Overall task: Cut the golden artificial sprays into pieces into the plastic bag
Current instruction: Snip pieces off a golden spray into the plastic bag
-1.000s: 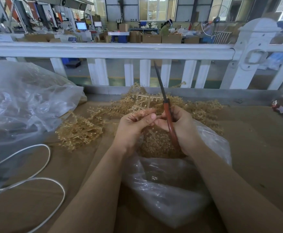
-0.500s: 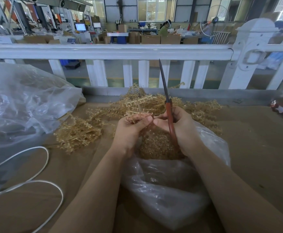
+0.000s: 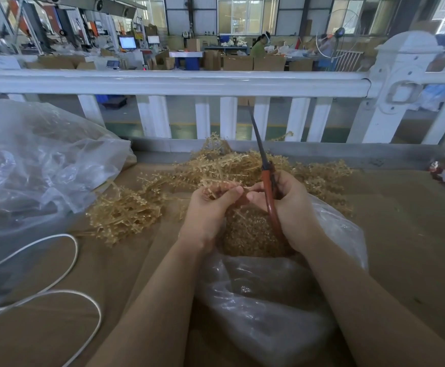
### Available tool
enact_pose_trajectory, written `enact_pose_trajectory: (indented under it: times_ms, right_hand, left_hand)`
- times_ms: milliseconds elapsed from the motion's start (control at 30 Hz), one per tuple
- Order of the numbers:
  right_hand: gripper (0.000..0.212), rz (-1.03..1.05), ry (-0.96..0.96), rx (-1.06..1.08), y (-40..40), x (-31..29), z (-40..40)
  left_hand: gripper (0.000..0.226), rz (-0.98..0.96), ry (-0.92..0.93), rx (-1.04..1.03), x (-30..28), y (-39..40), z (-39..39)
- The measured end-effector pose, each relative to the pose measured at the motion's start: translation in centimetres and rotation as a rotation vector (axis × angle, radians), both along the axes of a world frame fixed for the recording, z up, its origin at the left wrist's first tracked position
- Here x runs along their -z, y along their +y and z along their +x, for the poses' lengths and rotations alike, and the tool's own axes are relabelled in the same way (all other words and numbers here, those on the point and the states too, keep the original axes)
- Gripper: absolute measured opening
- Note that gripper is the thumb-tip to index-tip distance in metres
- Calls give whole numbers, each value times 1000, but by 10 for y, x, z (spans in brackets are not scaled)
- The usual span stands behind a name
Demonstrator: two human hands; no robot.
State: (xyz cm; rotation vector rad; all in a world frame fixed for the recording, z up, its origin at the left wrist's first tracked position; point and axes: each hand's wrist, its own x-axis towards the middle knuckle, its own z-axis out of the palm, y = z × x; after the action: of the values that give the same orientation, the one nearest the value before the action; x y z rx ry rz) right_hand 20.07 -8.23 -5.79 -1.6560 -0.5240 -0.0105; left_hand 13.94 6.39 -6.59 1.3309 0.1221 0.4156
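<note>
- The left hand (image 3: 210, 207) pinches a golden plastic spray sprig (image 3: 222, 185) between thumb and fingers, just above the open mouth of the clear plastic bag (image 3: 269, 300).
- The right hand (image 3: 290, 207) is wrapped around the red handles of a pair of scissors (image 3: 267, 181); the dark blades point up and away, pressed together.
- Below and between both hands, cut golden pieces (image 3: 250, 231) fill the bag's mouth.
- Beyond the hands — a heap of uncut golden artificial sprays (image 3: 142, 207) lies on the brown bench (image 3: 414, 234), spreading left and right.
- Far left of the left hand: a crumpled clear plastic sheet (image 3: 38, 170) and a white cord (image 3: 65, 274).
</note>
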Motion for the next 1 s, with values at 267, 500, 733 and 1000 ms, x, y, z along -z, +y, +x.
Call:
enact_pose_trajectory:
  times_ms: [267, 500, 733, 1000]
  right_hand:
    - [47, -250, -139, 107, -6, 3, 7]
    - [79, -598, -303, 194, -15, -8, 11]
    - [82, -762, -497, 163, -22, -4, 12]
    - [62, -741, -557, 174, -23, 8, 11]
  left_hand:
    - [14, 39, 4, -39, 0, -4, 1]
    - [15, -79, -7, -94, -4, -7, 2]
    - [30, -76, -83, -85, -1, -4, 4]
    - [37, -3, -123, -102, 2, -4, 2]
